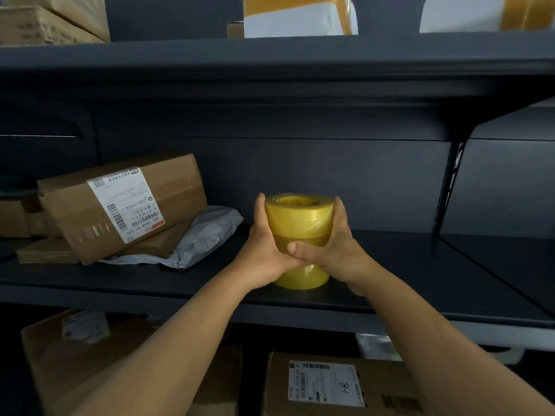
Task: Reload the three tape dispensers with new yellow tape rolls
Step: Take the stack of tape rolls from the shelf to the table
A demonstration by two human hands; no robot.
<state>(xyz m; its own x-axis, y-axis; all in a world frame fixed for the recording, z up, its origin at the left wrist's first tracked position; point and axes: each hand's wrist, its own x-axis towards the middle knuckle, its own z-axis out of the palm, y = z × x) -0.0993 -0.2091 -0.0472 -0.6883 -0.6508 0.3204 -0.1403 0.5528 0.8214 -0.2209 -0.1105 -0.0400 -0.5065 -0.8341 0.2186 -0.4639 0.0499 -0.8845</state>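
On your far left, up on the top shelf, a stack of cardboard boxes (45, 22) sits at the corner of the view. Below it, on the middle shelf (405, 265), a labelled cardboard parcel (120, 205) leans tilted on flatter brown packages, and a grey plastic mailer bag (207, 235) lies crumpled just beside and partly under it.

Next comes your left hand (264, 250), curled around the left side of the stack of yellow tape rolls (300, 223) — fingertips reaching up near the top rim, thumb crossing the front. The stack stands upright on the middle shelf near its front edge, three rolls high as far as the colour bands show, wrapped in clear film. The top roll's core opening faces up.

Your right hand (333, 250) grips the right side of the same stack, its fingers wrapped round the far side and its thumb lying across the front, touching your left thumb. Whether the stack is lifted clear of the shelf you cannot tell from here.

Above, white packages banded with yellow tape (300, 16) rest on the top shelf. Lower right, under the middle shelf, a cardboard box (330, 385) carries a white label with handwriting — "1-8".
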